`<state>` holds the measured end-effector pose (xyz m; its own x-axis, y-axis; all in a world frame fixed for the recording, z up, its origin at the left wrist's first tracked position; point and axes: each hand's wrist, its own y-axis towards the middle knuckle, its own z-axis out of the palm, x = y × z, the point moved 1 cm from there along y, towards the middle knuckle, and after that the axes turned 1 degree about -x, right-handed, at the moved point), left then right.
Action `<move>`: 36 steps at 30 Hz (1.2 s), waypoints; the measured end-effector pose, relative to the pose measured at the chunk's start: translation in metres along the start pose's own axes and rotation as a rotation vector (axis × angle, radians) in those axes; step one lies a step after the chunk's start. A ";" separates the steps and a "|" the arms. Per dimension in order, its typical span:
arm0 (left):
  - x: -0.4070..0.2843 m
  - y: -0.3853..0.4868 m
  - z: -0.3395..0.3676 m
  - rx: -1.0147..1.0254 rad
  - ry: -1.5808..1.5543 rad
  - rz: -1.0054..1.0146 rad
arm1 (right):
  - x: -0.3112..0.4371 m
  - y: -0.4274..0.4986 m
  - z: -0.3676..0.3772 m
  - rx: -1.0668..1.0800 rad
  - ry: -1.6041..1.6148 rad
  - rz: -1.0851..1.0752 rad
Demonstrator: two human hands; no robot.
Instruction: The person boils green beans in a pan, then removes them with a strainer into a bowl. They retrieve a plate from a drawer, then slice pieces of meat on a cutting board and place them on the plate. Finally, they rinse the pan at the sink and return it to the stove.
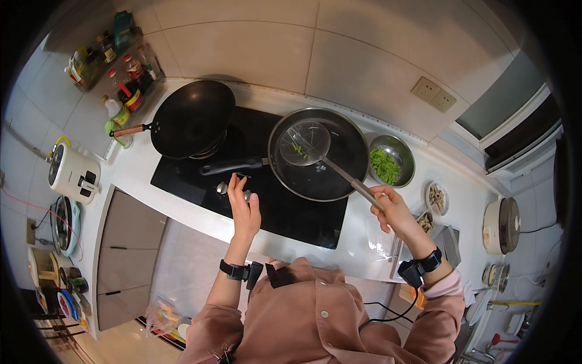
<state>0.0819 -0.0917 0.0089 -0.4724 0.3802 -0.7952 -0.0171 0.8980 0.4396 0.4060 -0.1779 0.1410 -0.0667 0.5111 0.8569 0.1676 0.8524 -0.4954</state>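
Observation:
My right hand (390,208) grips the metal handle of a wire-mesh skimmer (313,132). A few green vegetable pieces (298,150) lie in the skimmer's mesh, which is over a black frying pan (338,182). Some liquid or bits show in the pan, whose dark handle points left. My left hand (243,209) holds nothing, fingers extended, near the knobs (222,188) at the front of the black glass hob (291,218). Just right of the pan, a steel bowl (407,157) holds chopped green vegetables (384,166).
A black wok (193,118) with a wooden-looking handle stands on the hob's left. Bottles (132,68) line the left wall shelves. A white appliance (75,170) sits at the left. On the right are a dish of sliced food (436,199), a clear container (378,239) and a lidded cooker (501,226).

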 end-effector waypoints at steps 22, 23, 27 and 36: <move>0.000 -0.003 -0.006 -0.005 -0.001 0.011 | -0.006 0.002 0.027 -0.147 -0.636 -0.415; 0.000 -0.002 -0.005 -0.002 -0.006 0.010 | -0.007 0.001 0.025 -0.133 -0.618 -0.351; -0.003 0.000 0.000 0.007 -0.017 0.029 | -0.014 -0.006 0.012 0.023 -0.192 -0.111; -0.012 0.004 0.012 -0.031 -0.026 0.041 | -0.045 -0.027 -0.028 -0.141 -0.008 -0.108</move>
<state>0.0977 -0.0899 0.0157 -0.4506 0.4226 -0.7863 -0.0252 0.8745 0.4844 0.4317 -0.2272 0.1198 -0.0996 0.4187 0.9026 0.2957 0.8786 -0.3749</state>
